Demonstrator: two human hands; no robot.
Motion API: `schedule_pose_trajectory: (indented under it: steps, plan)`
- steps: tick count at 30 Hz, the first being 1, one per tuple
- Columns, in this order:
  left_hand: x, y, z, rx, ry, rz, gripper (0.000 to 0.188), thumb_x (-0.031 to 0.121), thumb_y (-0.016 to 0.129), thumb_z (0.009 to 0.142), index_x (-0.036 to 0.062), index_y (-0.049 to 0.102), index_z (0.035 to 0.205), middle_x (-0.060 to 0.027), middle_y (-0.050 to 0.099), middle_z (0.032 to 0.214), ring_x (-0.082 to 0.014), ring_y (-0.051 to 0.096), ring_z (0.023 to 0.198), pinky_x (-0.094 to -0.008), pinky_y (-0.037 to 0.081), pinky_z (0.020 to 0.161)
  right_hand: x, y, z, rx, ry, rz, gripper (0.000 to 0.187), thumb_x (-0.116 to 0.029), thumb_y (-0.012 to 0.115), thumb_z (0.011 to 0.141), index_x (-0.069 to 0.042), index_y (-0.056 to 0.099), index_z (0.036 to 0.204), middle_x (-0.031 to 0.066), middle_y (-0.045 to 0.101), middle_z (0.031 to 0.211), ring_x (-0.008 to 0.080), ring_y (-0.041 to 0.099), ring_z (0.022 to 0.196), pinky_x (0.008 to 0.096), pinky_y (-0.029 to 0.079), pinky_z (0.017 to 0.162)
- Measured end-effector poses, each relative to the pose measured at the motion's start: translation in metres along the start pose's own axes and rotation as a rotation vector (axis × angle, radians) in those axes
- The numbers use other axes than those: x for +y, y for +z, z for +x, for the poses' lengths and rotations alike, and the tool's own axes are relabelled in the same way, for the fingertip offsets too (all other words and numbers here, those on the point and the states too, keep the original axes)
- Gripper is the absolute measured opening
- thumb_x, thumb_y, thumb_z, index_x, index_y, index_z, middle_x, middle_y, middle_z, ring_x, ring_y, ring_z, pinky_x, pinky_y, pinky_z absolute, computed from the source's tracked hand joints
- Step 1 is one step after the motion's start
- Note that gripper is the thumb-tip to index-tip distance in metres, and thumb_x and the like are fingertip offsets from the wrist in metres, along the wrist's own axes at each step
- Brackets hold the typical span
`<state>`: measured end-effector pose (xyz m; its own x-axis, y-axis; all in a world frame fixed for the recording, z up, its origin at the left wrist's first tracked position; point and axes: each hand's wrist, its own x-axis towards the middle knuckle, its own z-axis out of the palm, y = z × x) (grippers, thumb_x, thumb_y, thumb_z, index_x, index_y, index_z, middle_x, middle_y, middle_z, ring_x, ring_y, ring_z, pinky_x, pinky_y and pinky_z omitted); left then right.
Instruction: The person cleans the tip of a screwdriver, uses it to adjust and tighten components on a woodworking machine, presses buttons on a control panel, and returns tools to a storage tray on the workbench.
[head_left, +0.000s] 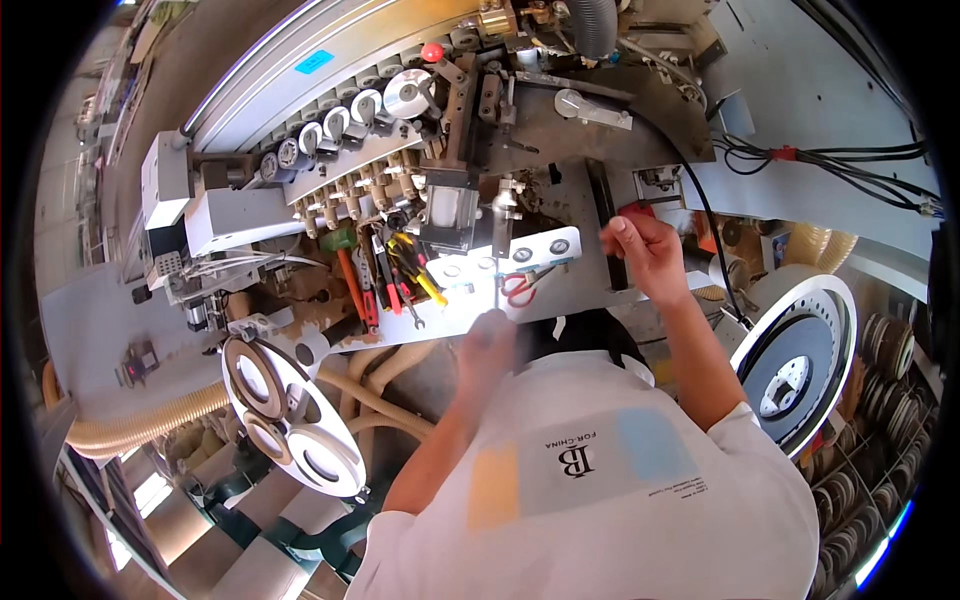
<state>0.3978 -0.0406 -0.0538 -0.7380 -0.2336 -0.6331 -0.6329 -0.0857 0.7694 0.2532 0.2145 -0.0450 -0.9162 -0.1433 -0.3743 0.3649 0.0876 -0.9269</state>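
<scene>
My left hand (487, 350) is smeared by motion just in front of the machine table; its fingers cannot be made out. A thin, blurred upright strip shows right above it. My right hand (650, 255) is raised over the right part of the table, fingers curled in and thumb on top; anything inside is hidden. Between the hands lies a white plate with round dark-centred fittings (540, 251). Red-handled scissors (519, 290) rest beside it. Left of the plate are pliers (408, 257), a hammer with a green head (338, 240) and an open-ended wrench (415, 316).
A row of metal rollers (337, 122) and brass fittings (355, 193) runs along the machine at the far left. A clamp block (449, 212) stands behind the plate. White-rimmed wheels (318, 458) flank me, the right one a grey disc (790, 375). A black cable (700, 200) hangs at right.
</scene>
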Motion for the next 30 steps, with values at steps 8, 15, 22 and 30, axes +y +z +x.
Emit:
schedule_pose_trajectory:
  steps: [8,15,22,30]
  plan:
    - [-0.014,-0.003,-0.006,-0.079,0.038,0.248,0.011,0.012,0.064,0.099,0.0046,0.061,0.106,0.0059,0.055,0.069,-0.0016,0.046,0.058,-0.0203,0.035,0.053,-0.044,0.019,0.024,0.013,-0.667,-0.362,0.027,-0.014,0.085,0.08,-0.005,0.076,0.104,0.005,0.075,0.092,0.0144,0.066,0.077,0.0279,0.053,0.068]
    - [0.011,-0.003,-0.009,-0.093,0.042,0.506,0.015,0.016,0.072,0.093,0.0034,0.066,0.1,0.0027,0.061,0.073,-0.004,0.05,0.065,-0.0237,0.043,0.061,-0.064,0.012,0.042,-0.168,-0.995,-0.615,0.028,-0.019,0.087,0.073,-0.009,0.075,0.096,0.0027,0.073,0.083,0.0241,0.066,0.073,0.0332,0.054,0.063]
    - [0.021,-0.003,-0.009,-0.103,0.396,0.768,0.018,0.015,0.075,0.088,0.0029,0.072,0.101,-0.0049,0.07,0.078,-0.0104,0.063,0.073,-0.0293,0.053,0.073,-0.061,-0.012,0.045,-0.325,-0.879,-0.671,0.005,-0.015,0.074,0.086,-0.011,0.072,0.088,0.0034,0.067,0.075,0.0243,0.065,0.073,0.0374,0.052,0.061]
    - [0.013,-0.001,0.001,-0.144,0.489,0.652,0.014,0.012,0.076,0.086,0.0014,0.073,0.095,-0.0055,0.071,0.078,-0.0111,0.063,0.069,-0.028,0.052,0.068,-0.043,-0.02,0.047,-0.441,-0.629,-0.292,0.006,-0.01,0.07,0.091,-0.004,0.072,0.09,0.0083,0.068,0.08,0.0264,0.064,0.073,0.0374,0.05,0.066]
